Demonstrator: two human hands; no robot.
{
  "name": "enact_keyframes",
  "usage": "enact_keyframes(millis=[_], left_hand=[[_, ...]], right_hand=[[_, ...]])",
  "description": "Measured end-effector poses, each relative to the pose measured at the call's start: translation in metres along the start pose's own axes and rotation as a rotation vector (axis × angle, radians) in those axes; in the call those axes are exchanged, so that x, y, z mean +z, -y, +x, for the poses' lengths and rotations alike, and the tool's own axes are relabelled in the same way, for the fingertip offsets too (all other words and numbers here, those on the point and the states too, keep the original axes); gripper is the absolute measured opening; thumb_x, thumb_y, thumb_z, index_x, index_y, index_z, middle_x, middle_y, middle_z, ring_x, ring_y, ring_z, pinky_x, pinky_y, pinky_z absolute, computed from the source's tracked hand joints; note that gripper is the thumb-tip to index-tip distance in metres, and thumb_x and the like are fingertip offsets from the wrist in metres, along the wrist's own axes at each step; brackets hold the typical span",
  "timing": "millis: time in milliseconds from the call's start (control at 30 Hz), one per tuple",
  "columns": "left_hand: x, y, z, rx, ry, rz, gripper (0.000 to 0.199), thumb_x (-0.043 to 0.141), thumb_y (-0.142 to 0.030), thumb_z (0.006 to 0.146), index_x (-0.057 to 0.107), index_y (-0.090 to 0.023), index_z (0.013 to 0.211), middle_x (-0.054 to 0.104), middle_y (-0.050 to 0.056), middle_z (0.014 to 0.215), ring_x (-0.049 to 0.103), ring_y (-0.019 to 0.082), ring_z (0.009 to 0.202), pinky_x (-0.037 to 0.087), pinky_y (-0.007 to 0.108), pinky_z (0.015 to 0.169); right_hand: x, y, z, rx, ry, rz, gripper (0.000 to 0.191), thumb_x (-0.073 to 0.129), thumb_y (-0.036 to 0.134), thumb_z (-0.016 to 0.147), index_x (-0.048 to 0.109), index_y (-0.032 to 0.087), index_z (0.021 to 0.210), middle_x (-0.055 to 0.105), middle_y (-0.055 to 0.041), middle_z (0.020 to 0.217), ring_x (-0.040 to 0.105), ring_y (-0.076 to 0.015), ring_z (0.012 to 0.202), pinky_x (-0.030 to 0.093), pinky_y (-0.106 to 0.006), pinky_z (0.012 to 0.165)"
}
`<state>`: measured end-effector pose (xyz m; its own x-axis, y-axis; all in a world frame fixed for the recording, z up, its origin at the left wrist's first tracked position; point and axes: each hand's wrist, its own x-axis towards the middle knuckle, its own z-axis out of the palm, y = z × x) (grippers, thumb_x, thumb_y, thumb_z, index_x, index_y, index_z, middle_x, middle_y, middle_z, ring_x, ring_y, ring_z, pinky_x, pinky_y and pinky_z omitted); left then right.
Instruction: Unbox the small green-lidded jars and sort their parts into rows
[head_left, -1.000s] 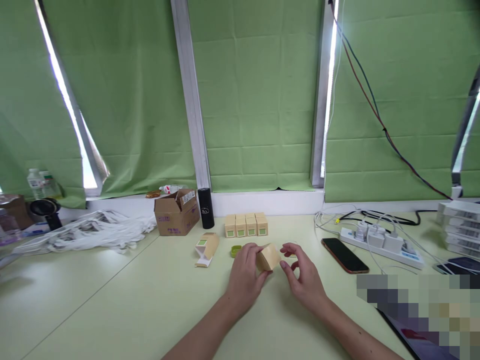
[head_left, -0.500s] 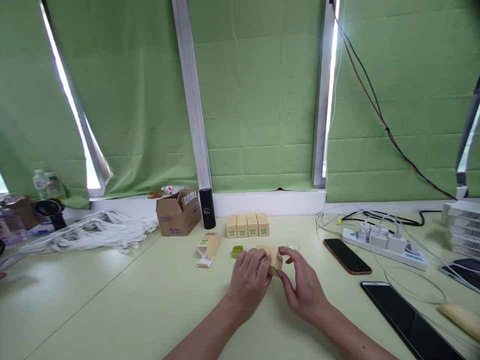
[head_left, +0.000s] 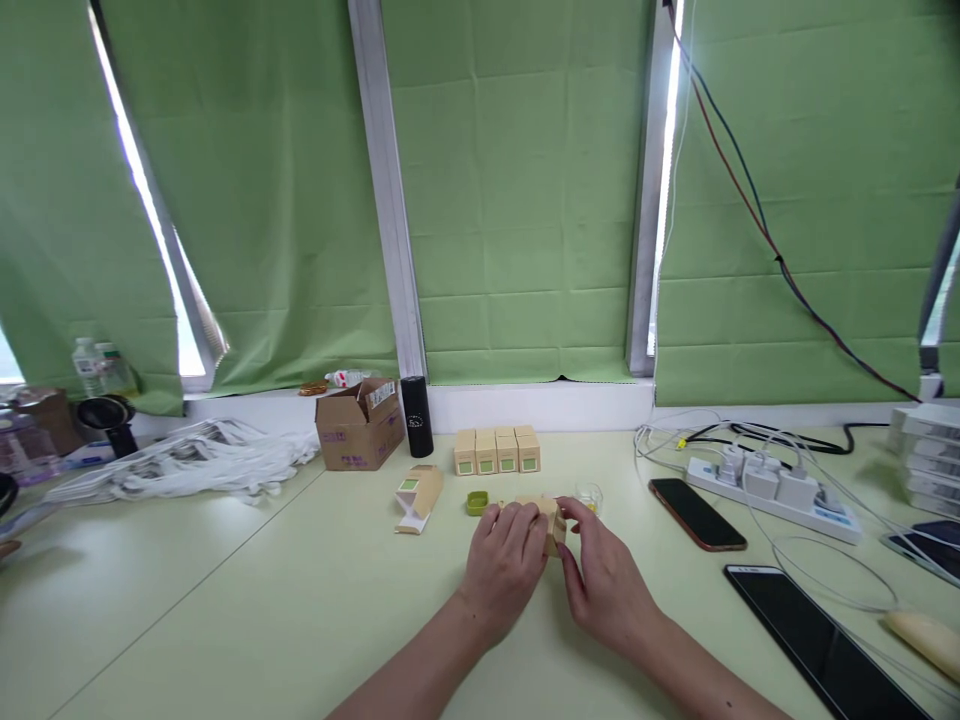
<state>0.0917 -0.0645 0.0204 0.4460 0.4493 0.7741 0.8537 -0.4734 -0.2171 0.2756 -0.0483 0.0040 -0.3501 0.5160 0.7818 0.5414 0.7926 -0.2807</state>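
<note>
Between both hands is a small tan cardboard box [head_left: 553, 533]. My left hand [head_left: 504, 560] wraps round its left side, the fingers covering much of it. At the box's right end, my right hand [head_left: 604, 570] grips with thumb and fingertips. Just beyond my left hand lies a small green square piece [head_left: 477, 503]. A clear round glass item [head_left: 589, 497] sits behind my right hand. An opened tan box [head_left: 419, 498] with a white inside lies to the left. Several closed tan boxes [head_left: 496, 451] stand in a row behind.
A brown carton [head_left: 358, 430] and a black cylinder [head_left: 417, 417] stand at the back left, beside white straps [head_left: 195, 460]. On the right are a phone [head_left: 696, 513], a power strip [head_left: 776, 498] with cables, and a black tablet [head_left: 817, 640].
Both hands stay at the box, with only small shifts of the fingers. More of the clear glass item shows behind my right hand. The view has moved slightly.
</note>
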Motion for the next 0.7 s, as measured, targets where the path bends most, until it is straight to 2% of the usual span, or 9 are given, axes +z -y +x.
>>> enact_keyframes(millis=[200, 400, 700], left_hand=[[0.0, -0.003, 0.002, 0.06, -0.003, 0.083, 0.032, 0.048, -0.003, 0.091, 0.058, -0.018, 0.118, 0.071, 0.012, 0.109, 0.066, 0.027, 0.098, 0.047, 0.045, 0.089], [0.004, -0.004, 0.005, 0.068, -0.083, 0.064, 0.028, 0.054, -0.002, 0.086, 0.058, -0.014, 0.11, 0.068, 0.01, 0.101, 0.065, 0.024, 0.09, 0.052, 0.04, 0.081], [-0.001, -0.006, 0.006, 0.038, -0.005, -0.014, 0.037, 0.056, -0.004, 0.079, 0.055, -0.014, 0.115, 0.065, 0.013, 0.105, 0.064, 0.026, 0.092, 0.056, 0.041, 0.079]], right_hand=[[0.002, 0.001, -0.001, 0.009, 0.009, -0.045, 0.057, 0.046, 0.014, 0.092, 0.033, 0.02, 0.147, 0.059, -0.0186, 0.135, 0.067, -0.0315, 0.115, 0.061, -0.049, 0.092], [0.007, -0.003, -0.001, 0.003, -0.021, -0.101, 0.054, 0.046, 0.013, 0.088, 0.035, 0.016, 0.141, 0.063, -0.0185, 0.124, 0.069, -0.0294, 0.108, 0.063, -0.046, 0.086], [0.01, -0.005, -0.002, 0.028, -0.024, -0.074, 0.054, 0.046, 0.012, 0.086, 0.036, 0.018, 0.139, 0.065, -0.0161, 0.121, 0.07, -0.0276, 0.105, 0.063, -0.043, 0.084]])
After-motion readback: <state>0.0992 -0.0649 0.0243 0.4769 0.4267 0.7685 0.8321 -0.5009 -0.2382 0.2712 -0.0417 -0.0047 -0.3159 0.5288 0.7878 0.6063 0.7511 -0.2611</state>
